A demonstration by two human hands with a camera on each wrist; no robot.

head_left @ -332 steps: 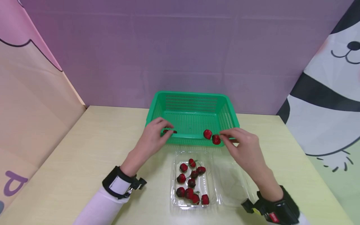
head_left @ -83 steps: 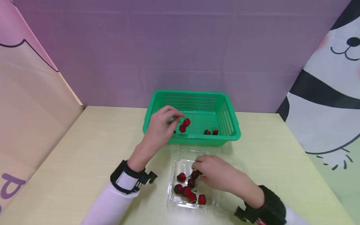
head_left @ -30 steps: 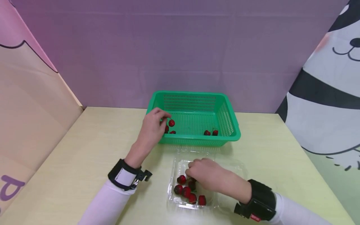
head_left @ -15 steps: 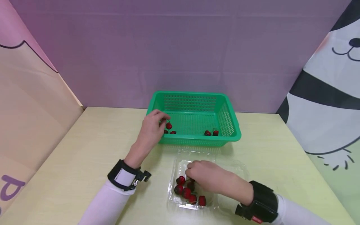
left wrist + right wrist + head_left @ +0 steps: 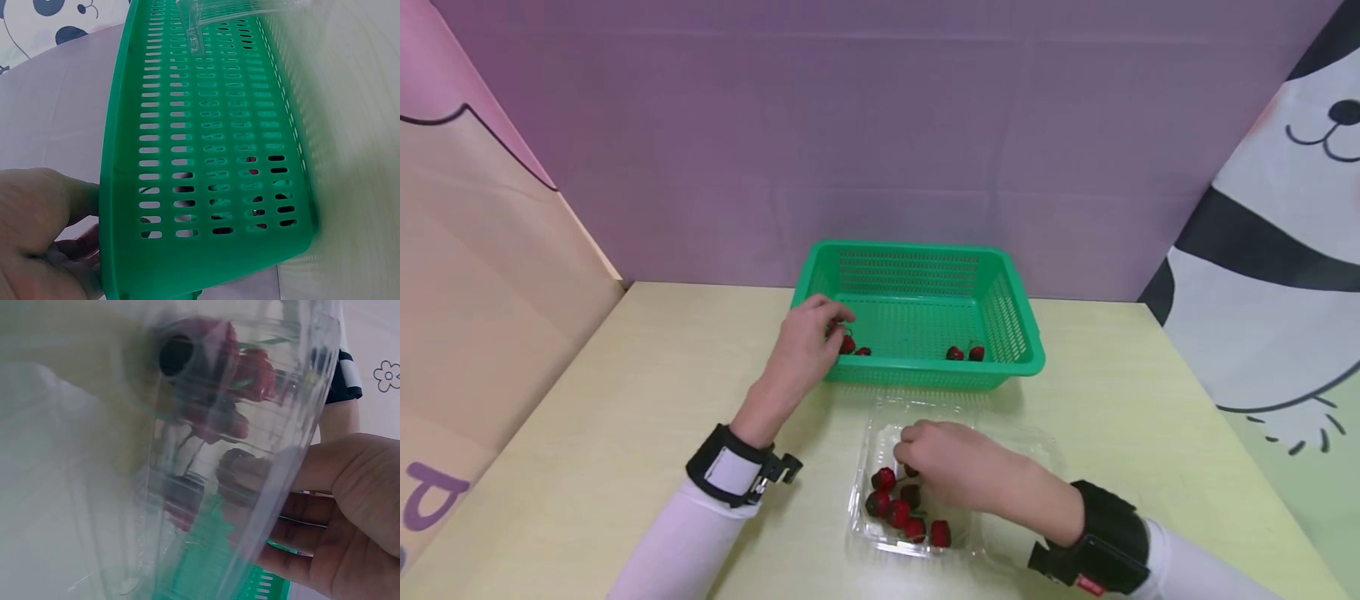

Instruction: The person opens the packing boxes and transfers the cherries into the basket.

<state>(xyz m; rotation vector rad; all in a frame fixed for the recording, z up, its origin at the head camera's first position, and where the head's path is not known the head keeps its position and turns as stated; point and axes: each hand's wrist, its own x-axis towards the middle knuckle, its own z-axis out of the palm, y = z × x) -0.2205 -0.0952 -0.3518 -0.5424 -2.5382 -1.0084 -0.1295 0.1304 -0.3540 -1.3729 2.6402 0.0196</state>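
Beyond tray [image 5: 882, 440], green basket [image 5: 917, 329], purple backdrop [image 5: 880, 133]

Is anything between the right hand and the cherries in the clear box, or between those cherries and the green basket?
Nothing visible blocks the right hand; it's over the open clear box, at the cherries. Toward the green basket, only the box's far wall and the basket's near wall stand between.

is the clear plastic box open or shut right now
Open. In the head view, the box's lid lies out to the right, and the right hand is inside, over the cherries.
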